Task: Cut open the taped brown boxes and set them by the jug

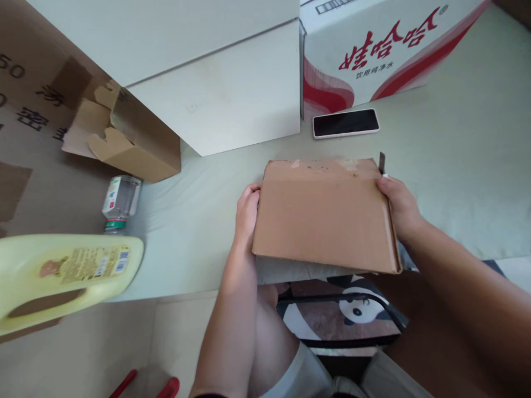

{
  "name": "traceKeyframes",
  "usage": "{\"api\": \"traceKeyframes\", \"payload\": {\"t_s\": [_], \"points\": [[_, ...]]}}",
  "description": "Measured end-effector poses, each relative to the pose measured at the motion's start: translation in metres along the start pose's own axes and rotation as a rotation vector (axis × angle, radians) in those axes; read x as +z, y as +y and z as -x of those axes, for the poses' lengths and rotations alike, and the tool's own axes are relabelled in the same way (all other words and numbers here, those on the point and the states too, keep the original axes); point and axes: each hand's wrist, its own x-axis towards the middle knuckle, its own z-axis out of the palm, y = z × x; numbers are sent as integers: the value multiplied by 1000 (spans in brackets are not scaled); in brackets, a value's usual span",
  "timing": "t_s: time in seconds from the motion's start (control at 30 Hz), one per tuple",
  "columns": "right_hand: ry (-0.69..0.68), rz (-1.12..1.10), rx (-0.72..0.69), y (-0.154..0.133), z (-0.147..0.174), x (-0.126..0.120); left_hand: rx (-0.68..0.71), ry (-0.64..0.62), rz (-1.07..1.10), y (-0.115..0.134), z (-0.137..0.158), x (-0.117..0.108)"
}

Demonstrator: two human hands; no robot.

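The left hand (248,213) grips the left side of a brown cardboard box (323,218) near the surface's front edge; the right hand (401,204) clasps its right side, a narrow dark strip (382,162) beside the thumb. Leftward, cloth (194,226) stretches to a bottle (120,199) and open carton (149,141); a white box (253,94) and phone (346,123) stand beyond; rightward, cloth runs wide. Pale floor (182,331) shows below left.

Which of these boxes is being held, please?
The flat brown cardboard box, gripped between the bare left hand and bare right hand; no hand touches the others.
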Motion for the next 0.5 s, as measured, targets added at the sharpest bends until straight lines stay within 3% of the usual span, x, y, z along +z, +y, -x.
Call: {"api": "traceKeyframes", "payload": {"t_s": [0.5], "points": [[-5,3,-14,4,-2,-2,-20,9,0,1,1,1]]}}
